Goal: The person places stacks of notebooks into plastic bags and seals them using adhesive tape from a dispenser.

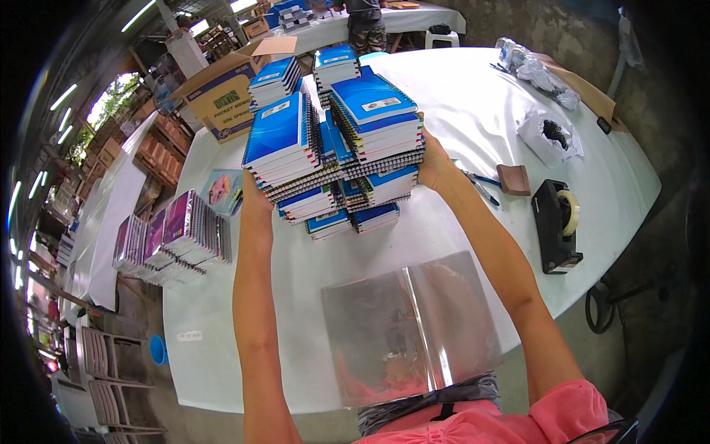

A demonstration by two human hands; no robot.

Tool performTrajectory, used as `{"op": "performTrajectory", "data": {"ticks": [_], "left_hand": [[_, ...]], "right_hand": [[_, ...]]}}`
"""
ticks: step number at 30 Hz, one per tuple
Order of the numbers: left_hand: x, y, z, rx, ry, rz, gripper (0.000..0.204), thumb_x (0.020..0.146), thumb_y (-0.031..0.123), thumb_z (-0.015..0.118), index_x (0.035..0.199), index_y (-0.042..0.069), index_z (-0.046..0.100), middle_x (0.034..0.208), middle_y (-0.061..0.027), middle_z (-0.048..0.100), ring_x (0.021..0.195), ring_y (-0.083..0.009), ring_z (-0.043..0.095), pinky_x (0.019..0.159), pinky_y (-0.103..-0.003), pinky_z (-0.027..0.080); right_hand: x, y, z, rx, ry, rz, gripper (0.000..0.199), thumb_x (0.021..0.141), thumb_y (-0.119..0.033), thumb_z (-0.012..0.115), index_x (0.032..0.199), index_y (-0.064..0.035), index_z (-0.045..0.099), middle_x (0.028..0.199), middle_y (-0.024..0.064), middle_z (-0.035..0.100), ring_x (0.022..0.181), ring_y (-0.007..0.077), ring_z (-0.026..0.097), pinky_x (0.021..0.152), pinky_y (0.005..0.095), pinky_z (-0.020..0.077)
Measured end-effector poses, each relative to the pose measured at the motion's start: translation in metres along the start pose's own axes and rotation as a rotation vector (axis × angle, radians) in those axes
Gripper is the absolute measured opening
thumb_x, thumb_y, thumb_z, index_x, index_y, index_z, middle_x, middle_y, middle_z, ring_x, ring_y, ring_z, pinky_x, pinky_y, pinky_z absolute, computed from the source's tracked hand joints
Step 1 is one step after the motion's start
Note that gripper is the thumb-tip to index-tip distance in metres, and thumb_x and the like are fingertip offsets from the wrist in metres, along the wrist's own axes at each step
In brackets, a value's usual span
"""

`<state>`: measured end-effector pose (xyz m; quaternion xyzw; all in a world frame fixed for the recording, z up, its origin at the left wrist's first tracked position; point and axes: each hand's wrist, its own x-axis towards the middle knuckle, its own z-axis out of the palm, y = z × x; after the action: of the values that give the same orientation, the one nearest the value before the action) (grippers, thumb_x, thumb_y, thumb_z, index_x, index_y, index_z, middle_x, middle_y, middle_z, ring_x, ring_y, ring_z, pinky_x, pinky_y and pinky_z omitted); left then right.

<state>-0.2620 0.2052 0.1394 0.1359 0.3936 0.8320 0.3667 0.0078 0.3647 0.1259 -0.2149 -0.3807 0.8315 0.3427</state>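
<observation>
Bracing a pile of blue notebooks [373, 100] from opposite flanks, my left hand [257, 194] and right hand [436, 166] are standing apart. Both are touching the pile; their fingers are mostly hiding from my remote view, so I cannot tell how firmly they are clamping. The pile is occupying the far middle of the white worktop [296, 296], its spiral-bound notebooks lying flat in several adjoining stacks. I cannot tell whether it is resting or being lifted.

Between my forearms, a clear plastic sheet [399, 333] is lying at the near edge, reflecting light. Left of the left forearm, purple notebooks [181, 226] are standing in stacks. Behind the pile, to the left, an open cardboard box [222, 100] is sitting.

Right of the right hand, pens [484, 180] are lying beside a brown block [514, 180]. A black tape dispenser [551, 229] is standing nearer me, while a crumpled plastic bag [543, 140] is lying farther out. Beyond the worktop, another person [364, 22] is standing near a white stool [441, 38].
</observation>
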Motion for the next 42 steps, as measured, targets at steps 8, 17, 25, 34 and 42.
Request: {"op": "performTrajectory", "data": {"ticks": [8,17,25,34,42], "left_hand": [[-0.01,0.035,0.002,0.318,-0.093,0.219,0.064,0.092,0.051,0.053,0.136,0.005,0.045,0.129,-0.0143,0.056,0.116,-0.0277,0.055,0.099,-0.044,0.043],[-0.14,0.039,0.061,1.908,-0.211,1.392,0.109,0.064,0.038,0.082,0.151,0.013,0.021,0.153,-0.011,0.028,0.143,-0.0298,0.022,0.113,-0.05,0.022],[-0.109,0.03,0.059,2.134,-0.06,1.378,0.112,0.059,0.036,0.085,0.15,0.014,0.023,0.151,-0.0075,0.035,0.142,-0.0291,0.027,0.111,-0.055,0.025],[-0.103,0.049,0.065,2.208,-0.248,1.269,0.1,0.063,0.03,0.081,0.147,0.011,0.031,0.144,-0.009,0.043,0.136,-0.0272,0.038,0.107,-0.053,0.035],[-0.12,0.061,0.076,2.272,-0.322,1.398,0.101,0.065,0.032,0.078,0.149,0.009,0.026,0.145,-0.0076,0.043,0.132,-0.032,0.042,0.107,-0.053,0.034]], "right_hand": [[-0.019,-0.012,0.001,-0.189,0.125,-0.046,0.085,0.092,-0.07,0.028,0.135,0.0001,0.047,0.142,0.0199,0.044,0.131,0.0297,0.042,0.109,0.0511,0.0305],[-0.096,-0.014,0.001,-0.355,0.46,-0.588,0.057,0.099,-0.053,0.038,0.112,-0.0012,0.057,0.114,0.011,0.058,0.11,0.0196,0.053,0.09,0.0388,0.0407],[-0.151,0.009,0.01,-0.402,0.354,-0.548,0.044,0.102,-0.042,0.04,0.098,-0.0037,0.062,0.096,0.0062,0.063,0.092,0.014,0.057,0.081,0.0308,0.0439],[-0.177,0.023,0.039,-0.492,-0.075,-0.171,0.046,0.102,-0.038,0.04,0.085,-0.0028,0.065,0.081,0.0077,0.065,0.074,0.0166,0.063,0.072,0.0297,0.0494],[-0.137,0.04,0.087,-0.198,-0.328,0.08,0.063,0.098,-0.054,0.039,0.108,0.0056,0.057,0.107,0.0176,0.062,0.099,0.0258,0.062,0.087,0.034,0.0509]]}}
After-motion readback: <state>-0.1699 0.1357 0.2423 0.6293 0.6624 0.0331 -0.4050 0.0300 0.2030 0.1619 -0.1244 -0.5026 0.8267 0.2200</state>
